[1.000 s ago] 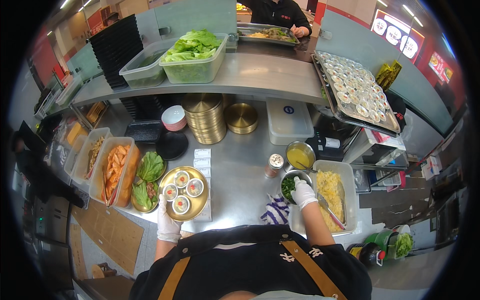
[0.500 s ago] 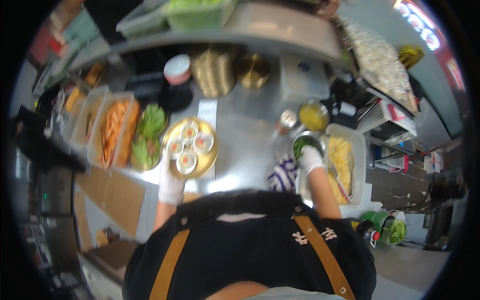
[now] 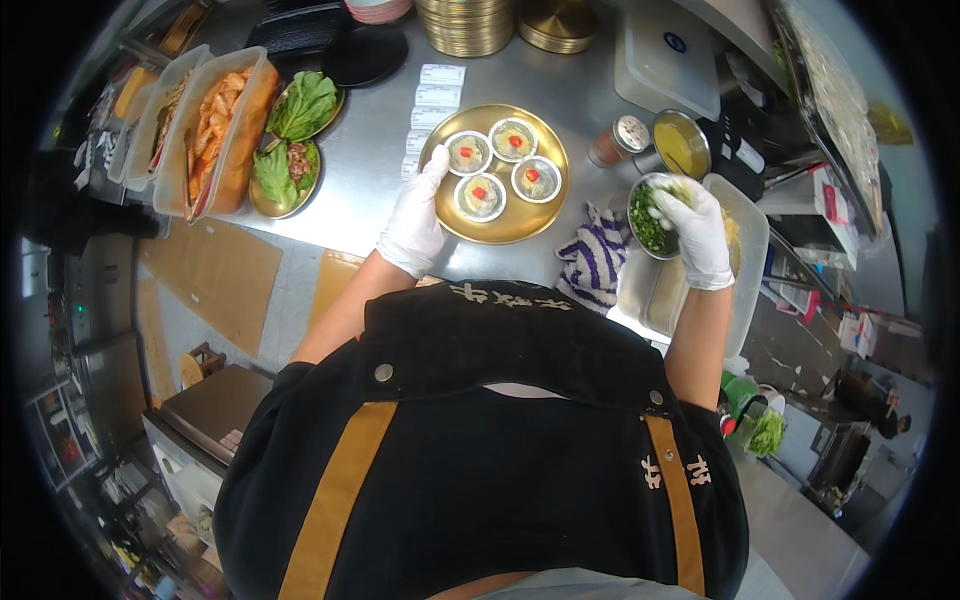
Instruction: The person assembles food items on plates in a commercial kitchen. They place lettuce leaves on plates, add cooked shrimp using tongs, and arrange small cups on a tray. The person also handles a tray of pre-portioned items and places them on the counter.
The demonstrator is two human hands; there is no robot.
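Note:
My gloved left hand point(image 3: 416, 218) grips the left rim of a round gold plate point(image 3: 500, 226), its thumb over the edge. On the plate sit several small foil cups point(image 3: 480, 197) with a pale filling and a red dab on top. At the right, my gloved right hand point(image 3: 697, 232) reaches into a metal bowl of chopped green onion point(image 3: 648, 222). Its fingers are drawn together over the greens, with green bits showing by the fingertips.
A striped cloth point(image 3: 592, 262) lies beside the bowl. Near it are a shaker point(image 3: 622, 140), a pot of yellow liquid point(image 3: 684, 142) and a plastic container point(image 3: 748, 270). Leftward stand lettuce plates point(image 3: 285, 180) and a tub of orange food point(image 3: 217, 125). Paper slips point(image 3: 436, 98) lie behind the gold plate.
The view has shifted, so plate and bowl appear farther right and higher. My left hand still holds the plate's rim; my right hand is still at the green onion bowl.

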